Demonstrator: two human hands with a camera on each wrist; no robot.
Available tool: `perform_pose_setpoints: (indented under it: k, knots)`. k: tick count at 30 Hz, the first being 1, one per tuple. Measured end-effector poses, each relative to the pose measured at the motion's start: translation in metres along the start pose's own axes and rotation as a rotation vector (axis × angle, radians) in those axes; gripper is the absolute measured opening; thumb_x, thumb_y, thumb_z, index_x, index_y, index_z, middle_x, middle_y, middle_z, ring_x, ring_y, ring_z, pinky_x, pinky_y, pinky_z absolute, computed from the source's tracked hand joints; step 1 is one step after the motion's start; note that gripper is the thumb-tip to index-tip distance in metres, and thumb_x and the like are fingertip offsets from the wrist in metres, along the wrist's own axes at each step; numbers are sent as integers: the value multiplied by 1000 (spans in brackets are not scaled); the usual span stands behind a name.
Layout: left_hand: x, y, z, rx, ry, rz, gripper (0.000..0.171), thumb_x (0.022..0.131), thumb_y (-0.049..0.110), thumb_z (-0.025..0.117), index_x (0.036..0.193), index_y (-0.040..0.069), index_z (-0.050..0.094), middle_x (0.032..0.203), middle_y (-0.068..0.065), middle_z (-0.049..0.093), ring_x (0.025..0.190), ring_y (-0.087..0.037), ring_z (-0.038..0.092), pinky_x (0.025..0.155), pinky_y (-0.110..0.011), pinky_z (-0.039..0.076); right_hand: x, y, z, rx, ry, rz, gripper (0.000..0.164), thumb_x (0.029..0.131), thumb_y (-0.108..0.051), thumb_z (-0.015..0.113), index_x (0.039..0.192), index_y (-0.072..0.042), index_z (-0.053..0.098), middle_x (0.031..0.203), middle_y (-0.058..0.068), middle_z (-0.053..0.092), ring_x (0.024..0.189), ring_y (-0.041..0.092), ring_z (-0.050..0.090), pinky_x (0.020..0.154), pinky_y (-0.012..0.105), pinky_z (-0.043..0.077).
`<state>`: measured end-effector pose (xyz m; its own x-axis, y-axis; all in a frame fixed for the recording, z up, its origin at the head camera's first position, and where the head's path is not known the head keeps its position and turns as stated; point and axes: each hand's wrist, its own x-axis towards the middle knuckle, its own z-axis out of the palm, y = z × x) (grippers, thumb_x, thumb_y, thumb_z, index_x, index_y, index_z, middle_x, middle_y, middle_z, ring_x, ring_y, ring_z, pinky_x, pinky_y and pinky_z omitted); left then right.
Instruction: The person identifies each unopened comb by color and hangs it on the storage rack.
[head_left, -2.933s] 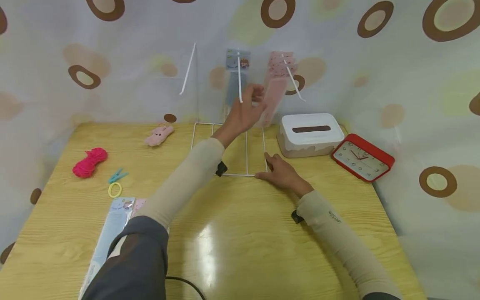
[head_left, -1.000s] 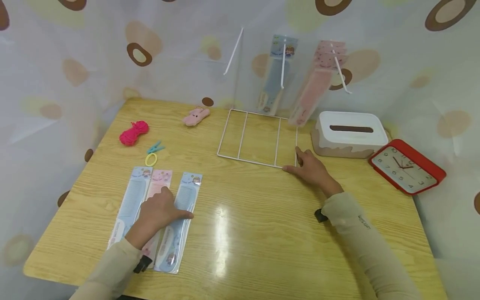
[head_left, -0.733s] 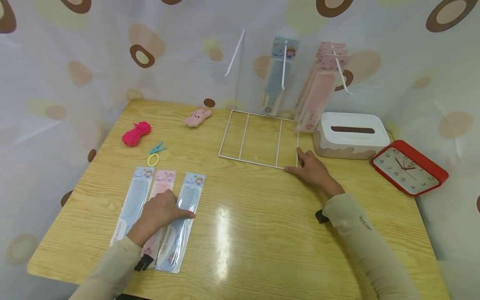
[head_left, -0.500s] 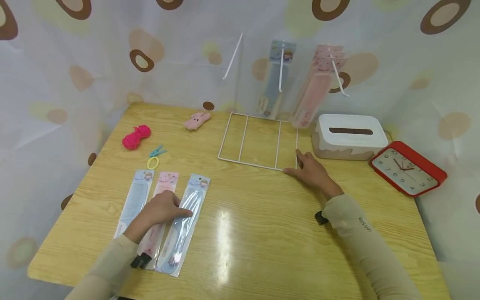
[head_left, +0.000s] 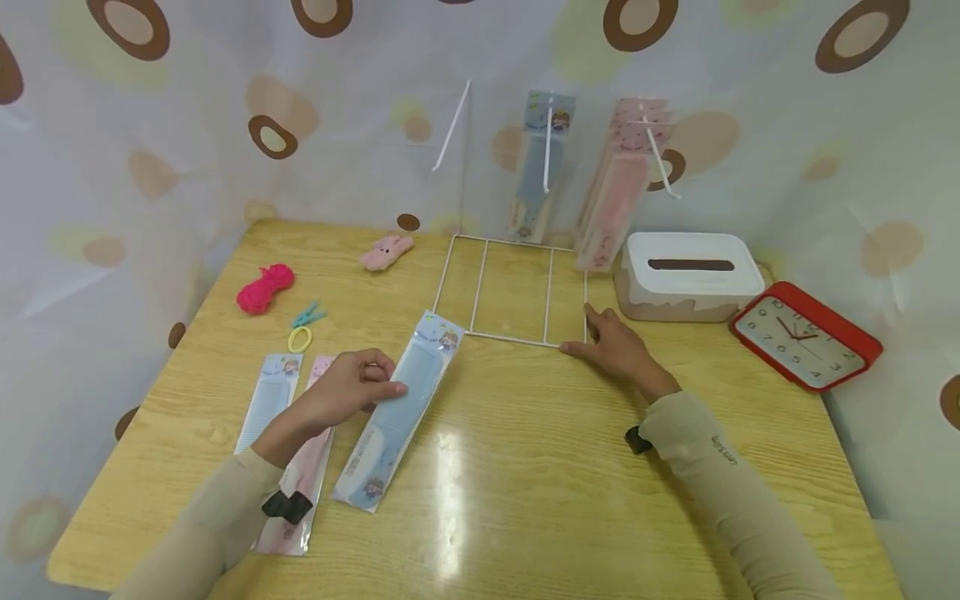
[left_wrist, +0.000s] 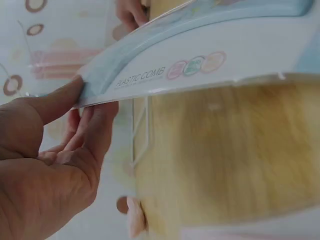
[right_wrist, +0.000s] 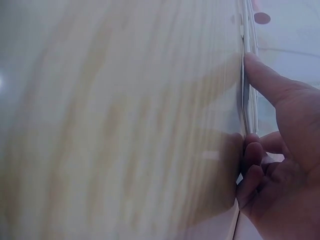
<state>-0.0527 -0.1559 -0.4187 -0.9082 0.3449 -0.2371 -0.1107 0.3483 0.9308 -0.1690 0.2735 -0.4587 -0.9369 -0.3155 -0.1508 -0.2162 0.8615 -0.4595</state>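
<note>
My left hand (head_left: 348, 387) pinches a packaged blue comb (head_left: 403, 404) between thumb and fingers, tilted above the table. In the left wrist view, the comb pack (left_wrist: 200, 55) reads "PLASTIC COMB". At the front right corner of a white wire display rack (head_left: 513, 339), my right hand (head_left: 618, 350) grips the base, thumb at the front wire and fingers by the side wire. Blue comb packs (head_left: 534, 167) hang on the rack's middle hook, several pink ones (head_left: 617, 192) on the right hook. The left hook (head_left: 452, 125) is bare. Another blue comb (head_left: 268, 396) and a pink comb (head_left: 303, 475) lie under my left arm.
Right of the rack stand a tissue box (head_left: 690, 267) and a red clock (head_left: 810, 337). Pink yarn (head_left: 265, 289), a blue clothespin (head_left: 307, 315), a yellow ring (head_left: 300, 339) and a pink plush toy (head_left: 386, 252) lie at the left. A patterned curtain (head_left: 360, 100) hangs behind.
My left hand came down from the hooks to the comb packs, took the rightmost blue comb and raised it toward the rack. My right hand has stayed at the rack's corner.
</note>
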Motion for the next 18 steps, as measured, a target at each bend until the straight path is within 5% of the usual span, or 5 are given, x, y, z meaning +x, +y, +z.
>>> perform_pose_setpoints:
  k: [12,18]
  knots:
    - [33,75,21,-193,5,222,27,90,6,73,109,1,54,91,-12,72,85,-19,72,77,-41,60,-2,1,2,2,5,-2,102,90,-57,67,156,5,21,92,9,40,76,21,37,62,33,29]
    - [44,119,27,-166,-11,370,25,92,5,71,111,1,56,101,-16,70,88,-24,73,76,-41,61,-4,-1,1,14,15,2,100,90,-55,69,156,4,22,91,10,41,76,22,37,61,33,30]
